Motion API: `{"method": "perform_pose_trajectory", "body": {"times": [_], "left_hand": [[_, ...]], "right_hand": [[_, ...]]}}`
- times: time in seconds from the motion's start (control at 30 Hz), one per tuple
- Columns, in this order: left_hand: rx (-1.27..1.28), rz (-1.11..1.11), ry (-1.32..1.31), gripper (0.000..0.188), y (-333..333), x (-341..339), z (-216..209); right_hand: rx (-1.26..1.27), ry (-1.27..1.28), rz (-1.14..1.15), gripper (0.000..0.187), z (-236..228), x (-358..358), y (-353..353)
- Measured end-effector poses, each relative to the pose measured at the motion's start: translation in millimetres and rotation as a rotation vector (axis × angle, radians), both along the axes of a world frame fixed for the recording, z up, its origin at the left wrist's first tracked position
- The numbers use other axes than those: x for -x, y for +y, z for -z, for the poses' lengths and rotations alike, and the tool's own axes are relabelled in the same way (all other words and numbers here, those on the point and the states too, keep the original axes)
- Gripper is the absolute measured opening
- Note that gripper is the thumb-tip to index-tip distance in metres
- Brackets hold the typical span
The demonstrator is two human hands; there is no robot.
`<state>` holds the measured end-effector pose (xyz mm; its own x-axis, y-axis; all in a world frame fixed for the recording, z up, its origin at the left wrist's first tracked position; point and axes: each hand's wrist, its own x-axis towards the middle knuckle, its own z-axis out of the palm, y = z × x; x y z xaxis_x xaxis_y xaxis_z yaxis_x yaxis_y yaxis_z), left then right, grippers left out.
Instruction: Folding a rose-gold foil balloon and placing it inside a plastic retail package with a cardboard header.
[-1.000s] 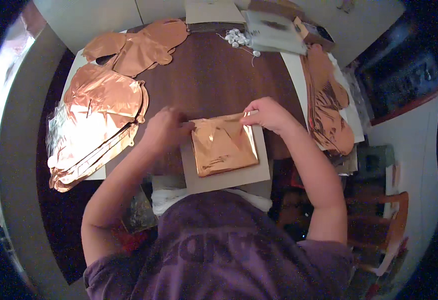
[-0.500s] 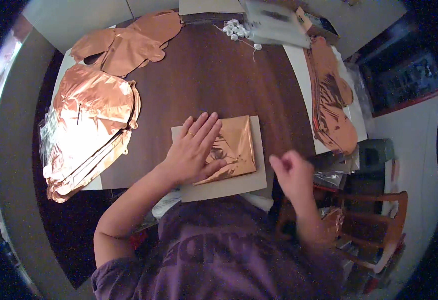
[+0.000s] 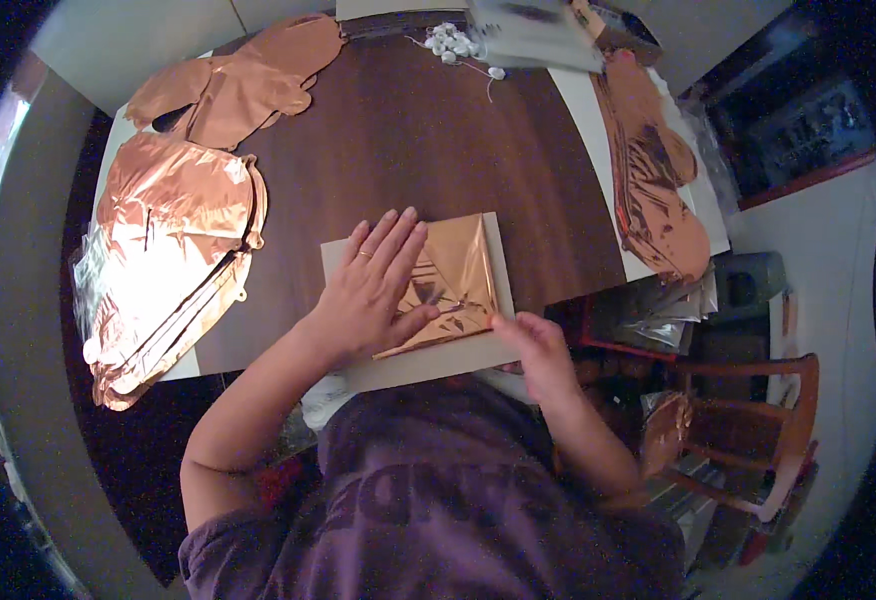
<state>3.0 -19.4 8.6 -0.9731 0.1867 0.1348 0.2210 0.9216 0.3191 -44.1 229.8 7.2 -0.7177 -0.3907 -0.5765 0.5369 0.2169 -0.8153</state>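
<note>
A folded copper foil balloon (image 3: 463,275) lies on a beige cardboard sheet (image 3: 428,362) at the near edge of a dark wooden table (image 3: 428,150). My left hand (image 3: 373,285) lies flat on the foil's left part, fingers spread and pointing away from me. My right hand (image 3: 536,345) is at the foil's near right corner, fingertips pinched on the edge of the foil where it meets the cardboard.
A stack of flat copper foil balloons (image 3: 168,245) lies at the left, more copper shapes (image 3: 243,85) at the far left, another pile (image 3: 653,170) at the right. Small white bits (image 3: 453,42) sit at the far edge. A wooden chair (image 3: 758,430) stands at my right.
My left hand stays pressed on the foil. My right hand, which had come off toward my lap, has come back up to the foil's near right corner.
</note>
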Motion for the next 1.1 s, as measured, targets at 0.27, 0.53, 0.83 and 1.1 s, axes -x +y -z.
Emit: {"method": "perform_pose_trajectory", "body": {"times": [0.27,0.53,0.83,1.1], "left_hand": [[-0.098,0.022,0.068,0.089,-1.9,-1.7,-2.2],[-0.406,-0.179,0.117,0.042,-10.9,24.3,-25.7],[-0.492,-0.123,-0.185,0.03,-35.3,65.1,-20.6],[0.152,-0.296,0.265,0.028,-8.2,55.5,-15.8]], "right_hand": [[-0.16,0.413,-0.011,0.027,7.6,-13.8,-5.3],[-0.147,0.451,0.079,0.021,-1.1,-8.4,-7.4],[-0.318,0.682,0.095,0.021,-9.1,-12.3,-15.1],[-0.409,0.811,0.09,0.021,-12.8,3.0,-25.9]]}}
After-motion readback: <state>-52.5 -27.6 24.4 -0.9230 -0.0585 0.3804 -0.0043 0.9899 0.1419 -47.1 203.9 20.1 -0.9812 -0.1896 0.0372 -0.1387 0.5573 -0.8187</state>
